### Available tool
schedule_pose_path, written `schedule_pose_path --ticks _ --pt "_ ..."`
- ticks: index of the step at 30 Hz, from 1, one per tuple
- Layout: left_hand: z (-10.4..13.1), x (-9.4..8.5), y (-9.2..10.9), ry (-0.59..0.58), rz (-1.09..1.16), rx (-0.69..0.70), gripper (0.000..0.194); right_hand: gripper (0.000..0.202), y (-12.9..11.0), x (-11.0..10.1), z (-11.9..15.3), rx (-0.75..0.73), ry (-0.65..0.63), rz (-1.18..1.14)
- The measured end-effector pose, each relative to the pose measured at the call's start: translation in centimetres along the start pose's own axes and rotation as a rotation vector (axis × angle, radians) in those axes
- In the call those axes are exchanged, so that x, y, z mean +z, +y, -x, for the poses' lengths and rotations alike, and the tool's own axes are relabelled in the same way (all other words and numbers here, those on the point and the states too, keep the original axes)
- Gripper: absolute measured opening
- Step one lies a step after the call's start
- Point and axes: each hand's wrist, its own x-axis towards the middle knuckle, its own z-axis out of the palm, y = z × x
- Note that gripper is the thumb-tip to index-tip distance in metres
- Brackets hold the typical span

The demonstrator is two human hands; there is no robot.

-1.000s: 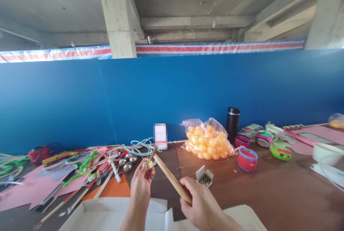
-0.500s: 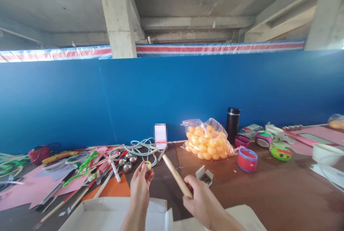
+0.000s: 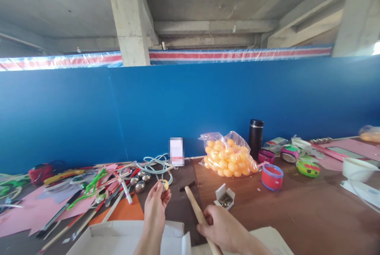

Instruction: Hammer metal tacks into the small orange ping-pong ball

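Raised over the table at mid-view, my left hand (image 3: 156, 204) is closed, its fingertips pinching a small round yellow piece (image 3: 165, 185) with a shiny metallic part. My right hand (image 3: 221, 223) wraps around the wooden handle of a hammer (image 3: 194, 203). The dark head lies at the far end of that handle, which slants away from me, to the right of the yellow piece and apart from it. Beyond my right hand stands a small open white box (image 3: 221, 192) with little metal pieces inside. Shiny metal balls (image 3: 139, 186) sit left of my left hand.
An open white carton (image 3: 118, 227) lies in front. Pale-blue tubing (image 3: 152, 164), a bag of orange balls (image 3: 228, 160) and a black flask (image 3: 255, 138) line the blue partition (image 3: 184, 100). Sticks and pink paper (image 3: 18, 213) clutter the left; a red-and-blue ring-shaped item (image 3: 272, 177) stands right.
The hammer has come down and toward me, its head turning more crosswise. Its handle now extends below my right hand. My left hand keeps the yellow piece in nearly the same spot.
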Motion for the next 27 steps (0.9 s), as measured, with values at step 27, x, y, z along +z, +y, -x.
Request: schedule_pose_path --ticks 27 --pt "0.19 -0.1 -0.29 -0.081 -0.06 -0.01 0.025 0.034 -0.7 -0.61 0.2 -0.023 0.066 -0.016"
